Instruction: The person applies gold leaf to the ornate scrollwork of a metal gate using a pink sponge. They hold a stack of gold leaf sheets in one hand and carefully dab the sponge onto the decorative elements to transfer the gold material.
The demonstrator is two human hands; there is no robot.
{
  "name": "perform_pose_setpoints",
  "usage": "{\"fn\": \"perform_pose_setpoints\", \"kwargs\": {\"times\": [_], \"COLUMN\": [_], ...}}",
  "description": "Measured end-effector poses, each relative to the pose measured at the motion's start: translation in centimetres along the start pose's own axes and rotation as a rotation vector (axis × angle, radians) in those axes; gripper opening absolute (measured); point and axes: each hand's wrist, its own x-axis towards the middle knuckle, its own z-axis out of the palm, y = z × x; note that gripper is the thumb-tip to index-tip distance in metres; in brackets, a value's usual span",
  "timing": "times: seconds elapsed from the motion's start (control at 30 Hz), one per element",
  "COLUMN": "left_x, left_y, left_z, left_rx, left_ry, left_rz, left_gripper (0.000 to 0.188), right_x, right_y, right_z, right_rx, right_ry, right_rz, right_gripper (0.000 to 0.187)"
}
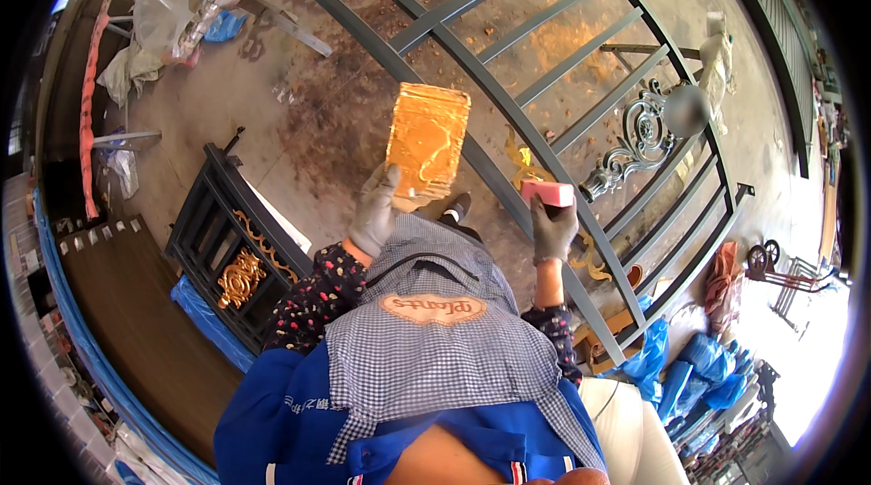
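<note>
My left hand (374, 217), in a grey glove, grips the lower left side of a shallow rectangular tray (428, 136) smeared with gold paint. In my gloved right hand (553, 233) is a pink sponge block (548, 193), pinched by its near side with its top uncovered. The sponge is apart from the tray, over the near rail of a large dark grey metal gate panel (504, 90). That panel carries a scrollwork ornament (640, 136) in dark grey with a silvery sheen, and a gold scroll ornament (592, 260) close to my right hand.
A smaller dark metal panel (204, 222) with a gold ornament (241, 278) leans at the left. A pink-wrapped stand bar (91, 113) is beyond it. Blue plastic wrapping (703, 362) lies at right, near a wheeled cart (785, 274). Paint stains mark the concrete floor (299, 113).
</note>
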Motion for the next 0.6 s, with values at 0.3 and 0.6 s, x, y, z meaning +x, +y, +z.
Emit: {"fn": "perform_pose_setpoints", "kwargs": {"times": [0.3,0.6], "left_x": [5.2,12.1], "left_y": [3.7,10.1], "left_z": [-4.5,-1.8], "left_rx": [0.064,0.153], "left_ry": [-0.105,-0.111], "left_rz": [-0.079,-0.160], "left_gripper": [0.068,0.060], "right_x": [4.8,6.9], "right_y": [2.4,2.1], "right_z": [8.2,12.2], "right_rx": [-0.337,-0.405], "right_ry": [0.142,0.252], "right_rz": [0.058,0.152], "right_gripper": [0.041,0.041]}}
